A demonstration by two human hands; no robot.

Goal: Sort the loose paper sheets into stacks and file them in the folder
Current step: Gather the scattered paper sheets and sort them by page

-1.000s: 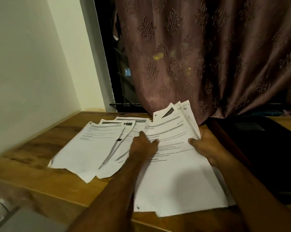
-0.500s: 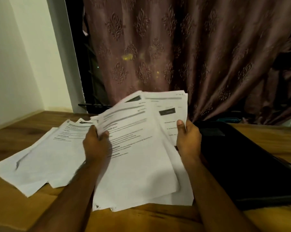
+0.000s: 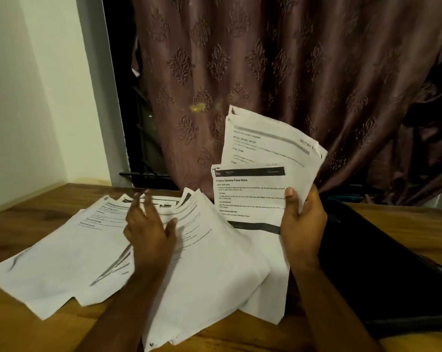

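Sheets (image 3: pixel 263 199) partly hiding dark folder (image 3: pixel 382 270)

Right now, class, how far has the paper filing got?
Done: no neat stack shows. In hand: the right hand holds up a few sheets while the left hand is over the fanned papers. Left: stacking them all and filing in the dark folder.

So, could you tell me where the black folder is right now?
In the head view the black folder lies on the table's right side, just right of the right hand, below the curtain.
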